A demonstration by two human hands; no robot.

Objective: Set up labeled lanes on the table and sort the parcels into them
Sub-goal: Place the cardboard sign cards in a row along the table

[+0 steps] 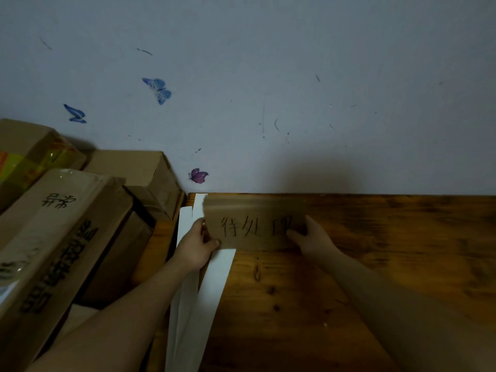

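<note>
Table point(375, 264): wood, against wall. Parcels point(67, 224) stacked at left. Strips point(214, 277) run near-to-far beside them. Card point(255, 226), handwritten, at table's far edge, just right of strips, long axis left-right along wall. Left hand point(194, 245) pinches its left end, right hand point(311, 237) its right end.

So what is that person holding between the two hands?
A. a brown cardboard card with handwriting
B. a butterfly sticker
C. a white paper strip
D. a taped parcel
A: the left hand and right hand pinch opposite ends of the cardboard card, whose face carries handwritten characters; the white strips lie on the table.
</note>
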